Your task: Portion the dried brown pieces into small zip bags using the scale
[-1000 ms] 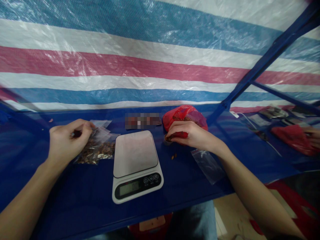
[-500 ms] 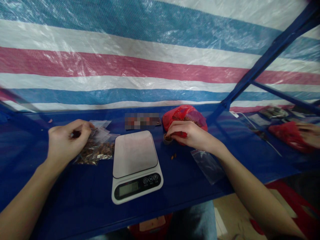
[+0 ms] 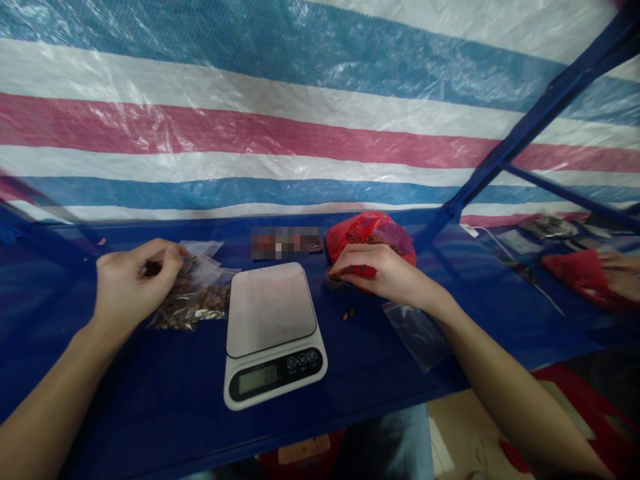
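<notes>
Right hand (image 3: 373, 267): reaching with its fingertips to the mouth of a small cup (image 3: 333, 283), beside a red bag (image 3: 340, 240) near the far edge of the tabletop (image 3: 165, 380). Left hand (image 3: 133, 277): curling its fingers at filled clear bags (image 3: 185, 300); whether either grip is closing on anything cannot be told. Scale (image 3: 273, 313): sitting between the hands, toward the near edge, two loose brown pieces (image 3: 345, 316) lying to its right.

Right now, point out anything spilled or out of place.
Two small brown pieces lie loose on the blue table, between the scale and the right-hand clear bag, outside any container; they may have spilled.
</notes>
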The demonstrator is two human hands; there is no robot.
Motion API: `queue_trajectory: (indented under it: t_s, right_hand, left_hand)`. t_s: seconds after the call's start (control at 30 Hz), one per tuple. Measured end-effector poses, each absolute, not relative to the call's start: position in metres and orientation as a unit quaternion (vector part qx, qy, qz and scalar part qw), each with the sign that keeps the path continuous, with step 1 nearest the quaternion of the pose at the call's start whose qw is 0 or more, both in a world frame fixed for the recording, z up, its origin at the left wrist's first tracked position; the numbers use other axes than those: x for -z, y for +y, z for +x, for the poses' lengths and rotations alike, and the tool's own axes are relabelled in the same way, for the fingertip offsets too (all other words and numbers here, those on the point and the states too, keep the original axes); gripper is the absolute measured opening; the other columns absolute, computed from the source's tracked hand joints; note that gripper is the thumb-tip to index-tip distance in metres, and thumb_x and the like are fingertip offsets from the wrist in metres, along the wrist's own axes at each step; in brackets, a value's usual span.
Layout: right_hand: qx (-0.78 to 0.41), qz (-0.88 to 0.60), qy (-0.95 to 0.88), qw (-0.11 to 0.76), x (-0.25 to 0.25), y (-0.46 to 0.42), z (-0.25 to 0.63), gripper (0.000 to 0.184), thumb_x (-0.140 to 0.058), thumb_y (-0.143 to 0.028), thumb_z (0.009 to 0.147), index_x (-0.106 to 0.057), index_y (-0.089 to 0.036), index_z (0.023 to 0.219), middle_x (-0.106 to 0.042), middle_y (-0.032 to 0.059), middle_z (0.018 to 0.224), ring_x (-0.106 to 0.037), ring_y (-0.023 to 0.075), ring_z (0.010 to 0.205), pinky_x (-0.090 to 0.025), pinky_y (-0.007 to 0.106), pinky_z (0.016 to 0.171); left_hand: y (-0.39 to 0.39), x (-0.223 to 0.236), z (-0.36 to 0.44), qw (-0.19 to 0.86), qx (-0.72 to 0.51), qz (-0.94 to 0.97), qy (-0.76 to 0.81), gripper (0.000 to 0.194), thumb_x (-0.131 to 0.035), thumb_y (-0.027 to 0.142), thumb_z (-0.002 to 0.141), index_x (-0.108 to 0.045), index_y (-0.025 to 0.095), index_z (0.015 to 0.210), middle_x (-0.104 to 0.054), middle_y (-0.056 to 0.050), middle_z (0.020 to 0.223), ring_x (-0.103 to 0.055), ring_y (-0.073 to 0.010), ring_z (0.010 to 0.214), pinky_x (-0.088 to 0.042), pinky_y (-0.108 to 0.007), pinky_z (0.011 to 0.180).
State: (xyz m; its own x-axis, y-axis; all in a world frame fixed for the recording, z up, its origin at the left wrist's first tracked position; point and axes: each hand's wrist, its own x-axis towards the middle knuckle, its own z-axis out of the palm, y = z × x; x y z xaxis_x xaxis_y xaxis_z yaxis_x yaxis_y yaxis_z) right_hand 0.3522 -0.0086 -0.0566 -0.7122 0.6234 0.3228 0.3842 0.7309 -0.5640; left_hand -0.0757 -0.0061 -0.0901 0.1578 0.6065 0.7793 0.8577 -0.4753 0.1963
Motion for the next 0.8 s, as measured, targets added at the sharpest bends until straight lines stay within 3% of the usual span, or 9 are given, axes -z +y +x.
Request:
queue_trajectory:
  t_s: [0.4,0.47,0.6,0.8]
  right_hand:
    - [-0.276,-0.298,-0.875,0.262,0.041,-0.011,0.364,0.006,-0.074,-0.02,0.098,-0.079,-0.019,0.098,-0.079,0.0069,0.1,-0.075,0.0183,0.09,-0.057,0.03,0.083]
    - [-0.315,-0.309,-0.874,0.205,0.037,-0.014,0.368,0.005,-0.078,-0.023,0.095,-0.079,-0.018,0.097,-0.079,0.0054,0.097,-0.074,0.0171,0.086,-0.056,0.027,0.078]
    - [-0.365,-0.322,-0.872,0.052,0.041,-0.022,0.362,0.021,-0.087,-0.025,0.088,-0.08,-0.018,0.107,-0.078,0.0012,0.087,-0.07,0.0143,0.071,-0.05,0.023,0.063]
    - [-0.3,-0.306,-0.903,0.007,0.062,-0.027,0.345,0.011,-0.081,-0.009,0.089,-0.077,-0.019,0.089,-0.076,0.0005,0.088,-0.07,0.0164,0.084,-0.048,0.025,0.074]
  left_hand:
    - [-0.008,0.089,-0.075,0.138,0.415,-0.739,-0.512,0.031,-0.057,0.032,0.097,-0.077,0.017,0.078,-0.069,0.004,0.058,-0.062,-0.0091,0.049,-0.043,-0.021,0.055]
    - [-0.009,0.089,-0.076,0.141,0.411,-0.744,-0.508,0.032,-0.057,0.032,0.098,-0.077,0.017,0.078,-0.068,0.004,0.056,-0.06,-0.0086,0.048,-0.042,-0.021,0.054]
    - [-0.01,0.089,-0.076,0.151,0.408,-0.745,-0.506,0.033,-0.057,0.032,0.098,-0.078,0.016,0.079,-0.067,0.004,0.056,-0.057,-0.0081,0.047,-0.04,-0.021,0.053]
    - [-0.008,0.088,-0.073,0.148,0.413,-0.74,-0.51,0.032,-0.057,0.033,0.098,-0.078,0.017,0.079,-0.066,0.004,0.054,-0.058,-0.0091,0.047,-0.041,-0.021,0.054]
